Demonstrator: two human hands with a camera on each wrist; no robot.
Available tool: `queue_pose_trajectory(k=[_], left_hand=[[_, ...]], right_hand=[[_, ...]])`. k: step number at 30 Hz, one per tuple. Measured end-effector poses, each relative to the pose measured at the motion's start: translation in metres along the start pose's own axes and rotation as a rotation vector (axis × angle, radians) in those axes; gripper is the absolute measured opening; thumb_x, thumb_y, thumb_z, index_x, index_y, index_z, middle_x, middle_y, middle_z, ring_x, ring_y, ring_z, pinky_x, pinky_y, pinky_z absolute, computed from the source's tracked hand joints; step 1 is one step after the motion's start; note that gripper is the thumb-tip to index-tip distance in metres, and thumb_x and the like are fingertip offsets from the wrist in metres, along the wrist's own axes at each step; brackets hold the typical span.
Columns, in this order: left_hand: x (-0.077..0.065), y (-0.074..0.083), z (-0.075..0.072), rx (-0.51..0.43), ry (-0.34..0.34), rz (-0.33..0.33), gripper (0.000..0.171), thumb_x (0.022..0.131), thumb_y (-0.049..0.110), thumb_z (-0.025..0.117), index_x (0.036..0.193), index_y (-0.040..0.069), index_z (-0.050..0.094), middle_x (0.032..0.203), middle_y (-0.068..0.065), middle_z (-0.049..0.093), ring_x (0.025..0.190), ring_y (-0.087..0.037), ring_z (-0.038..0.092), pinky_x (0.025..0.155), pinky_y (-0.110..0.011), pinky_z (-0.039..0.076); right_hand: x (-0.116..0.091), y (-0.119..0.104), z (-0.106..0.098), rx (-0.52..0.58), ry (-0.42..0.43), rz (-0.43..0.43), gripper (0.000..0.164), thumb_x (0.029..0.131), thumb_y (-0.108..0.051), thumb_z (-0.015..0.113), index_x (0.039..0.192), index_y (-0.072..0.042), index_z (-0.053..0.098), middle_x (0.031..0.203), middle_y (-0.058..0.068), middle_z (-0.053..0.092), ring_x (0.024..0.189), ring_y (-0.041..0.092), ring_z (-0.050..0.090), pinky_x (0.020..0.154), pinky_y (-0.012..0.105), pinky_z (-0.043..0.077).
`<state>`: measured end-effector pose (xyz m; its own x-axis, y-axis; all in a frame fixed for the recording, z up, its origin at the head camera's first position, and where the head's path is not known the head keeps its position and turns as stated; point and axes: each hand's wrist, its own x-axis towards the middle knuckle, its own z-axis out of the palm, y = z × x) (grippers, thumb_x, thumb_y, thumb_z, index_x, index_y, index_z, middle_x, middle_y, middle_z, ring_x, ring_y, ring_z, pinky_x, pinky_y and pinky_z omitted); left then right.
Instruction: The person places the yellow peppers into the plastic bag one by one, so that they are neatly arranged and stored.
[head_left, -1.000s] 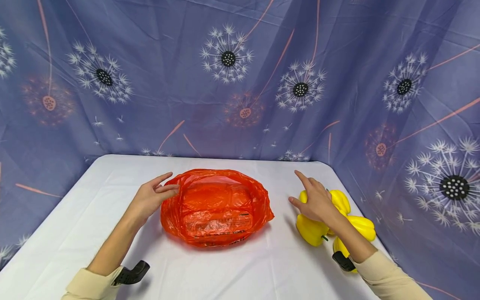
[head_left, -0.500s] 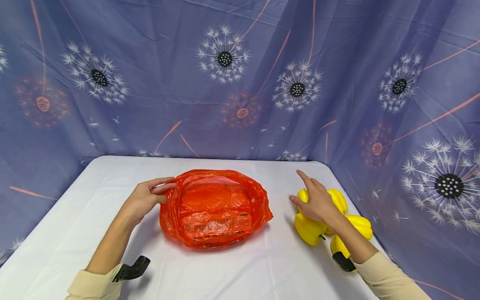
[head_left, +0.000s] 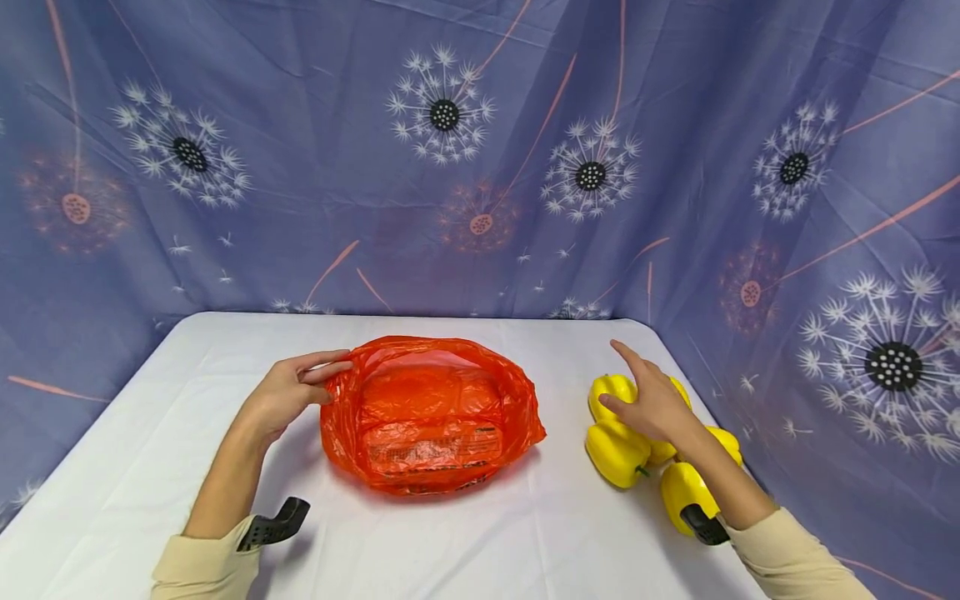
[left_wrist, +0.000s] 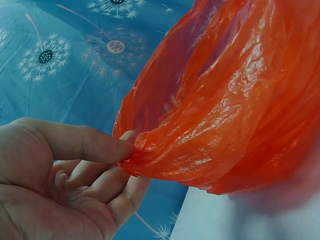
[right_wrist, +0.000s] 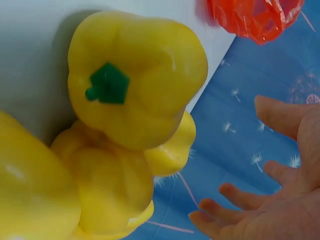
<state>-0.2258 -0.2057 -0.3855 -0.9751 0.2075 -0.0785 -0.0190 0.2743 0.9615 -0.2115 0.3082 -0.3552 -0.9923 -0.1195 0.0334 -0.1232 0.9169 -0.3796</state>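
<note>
A red plastic bag (head_left: 431,408) lies on the white table with its mouth spread open. My left hand (head_left: 288,392) pinches the left edge of the bag's rim; the left wrist view shows the thumb and fingertips gathering the thin red film (left_wrist: 210,135). My right hand (head_left: 652,400) hovers over several yellow bell peppers (head_left: 618,452), fingers spread and holding nothing. In the right wrist view a yellow pepper with a green stem (right_wrist: 137,80) sits beside that open hand (right_wrist: 275,195). Part of the pepper group is hidden under the right hand and forearm.
The white-covered table (head_left: 450,550) ends at a purple-blue curtain (head_left: 337,167) with dandelion prints, which stands behind it and on both sides. Black wrist devices (head_left: 275,523) are strapped at both cuffs.
My left hand has moved to the bag's left rim and taken a pinch of it. My right hand has shifted slightly to the right above the peppers, uncovering more of them.
</note>
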Motion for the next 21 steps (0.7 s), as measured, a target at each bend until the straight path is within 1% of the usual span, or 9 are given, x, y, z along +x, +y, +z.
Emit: queue_pose_trajectory(k=[2, 5, 6, 7, 11, 13, 16, 21], left_hand=[[0.0, -0.001, -0.001, -0.004, 0.003, 0.002, 0.074, 0.08, -0.012, 0.056, 0.151, 0.006, 0.047, 0.144, -0.018, 0.057, 0.137, -0.017, 0.052, 0.082, -0.022, 0.052], [0.0, -0.002, -0.002, -0.015, -0.004, 0.012, 0.074, 0.08, -0.012, 0.057, 0.151, 0.005, 0.047, 0.144, -0.019, 0.057, 0.126, -0.001, 0.056, 0.081, -0.023, 0.052], [0.0, -0.002, -0.003, -0.02, -0.008, 0.016, 0.074, 0.08, -0.012, 0.057, 0.151, 0.004, 0.047, 0.144, -0.019, 0.057, 0.124, 0.002, 0.056, 0.081, -0.023, 0.052], [0.0, -0.002, -0.003, -0.026, -0.009, 0.021, 0.074, 0.08, -0.012, 0.058, 0.151, 0.004, 0.047, 0.144, -0.019, 0.057, 0.122, 0.004, 0.057, 0.081, -0.023, 0.052], [0.0, -0.003, -0.004, -0.028, -0.014, 0.031, 0.074, 0.08, -0.012, 0.059, 0.151, 0.002, 0.046, 0.144, -0.021, 0.056, 0.12, 0.005, 0.058, 0.081, -0.021, 0.053], [0.001, -0.003, -0.005, -0.022, -0.017, 0.031, 0.074, 0.079, -0.012, 0.06, 0.151, 0.002, 0.046, 0.144, -0.021, 0.056, 0.12, 0.004, 0.058, 0.08, -0.021, 0.053], [0.001, -0.003, -0.006, -0.017, -0.025, 0.029, 0.075, 0.079, -0.012, 0.06, 0.151, 0.002, 0.045, 0.145, -0.021, 0.055, 0.121, 0.004, 0.058, 0.08, -0.021, 0.053], [0.002, -0.005, -0.006, -0.025, -0.028, 0.024, 0.074, 0.079, -0.012, 0.059, 0.151, 0.002, 0.046, 0.146, -0.022, 0.054, 0.12, 0.002, 0.06, 0.079, -0.023, 0.054]], right_hand=[[-0.001, 0.003, -0.004, 0.002, -0.01, -0.012, 0.089, 0.092, -0.036, 0.071, 0.163, -0.019, 0.02, 0.155, 0.033, 0.035, 0.138, 0.056, 0.037, 0.104, 0.074, 0.034], [-0.005, 0.009, -0.011, 0.003, -0.038, -0.005, 0.09, 0.09, -0.037, 0.074, 0.161, -0.017, 0.024, 0.154, 0.032, 0.038, 0.136, 0.057, 0.038, 0.103, 0.077, 0.032], [-0.006, 0.012, -0.014, 0.005, -0.051, 0.0, 0.09, 0.089, -0.036, 0.076, 0.161, -0.016, 0.025, 0.153, 0.032, 0.04, 0.135, 0.056, 0.04, 0.102, 0.078, 0.03], [-0.008, 0.014, -0.017, 0.007, -0.061, 0.003, 0.091, 0.087, -0.035, 0.077, 0.16, -0.015, 0.026, 0.152, 0.033, 0.041, 0.133, 0.057, 0.041, 0.1, 0.078, 0.032], [-0.016, 0.024, -0.028, -0.008, -0.1, 0.019, 0.092, 0.084, -0.033, 0.08, 0.158, -0.01, 0.03, 0.146, 0.036, 0.046, 0.128, 0.058, 0.046, 0.094, 0.076, 0.039], [-0.02, 0.029, -0.033, -0.021, -0.115, 0.039, 0.092, 0.084, -0.035, 0.081, 0.156, -0.008, 0.031, 0.144, 0.038, 0.046, 0.127, 0.059, 0.046, 0.09, 0.074, 0.044], [-0.026, 0.035, -0.039, -0.034, -0.14, 0.066, 0.091, 0.083, -0.038, 0.081, 0.154, -0.006, 0.033, 0.142, 0.039, 0.047, 0.125, 0.059, 0.048, 0.088, 0.071, 0.047], [-0.035, 0.045, -0.048, -0.051, -0.198, 0.072, 0.088, 0.084, -0.038, 0.079, 0.152, -0.006, 0.034, 0.132, 0.039, 0.053, 0.111, 0.052, 0.058, 0.08, 0.06, 0.053]])
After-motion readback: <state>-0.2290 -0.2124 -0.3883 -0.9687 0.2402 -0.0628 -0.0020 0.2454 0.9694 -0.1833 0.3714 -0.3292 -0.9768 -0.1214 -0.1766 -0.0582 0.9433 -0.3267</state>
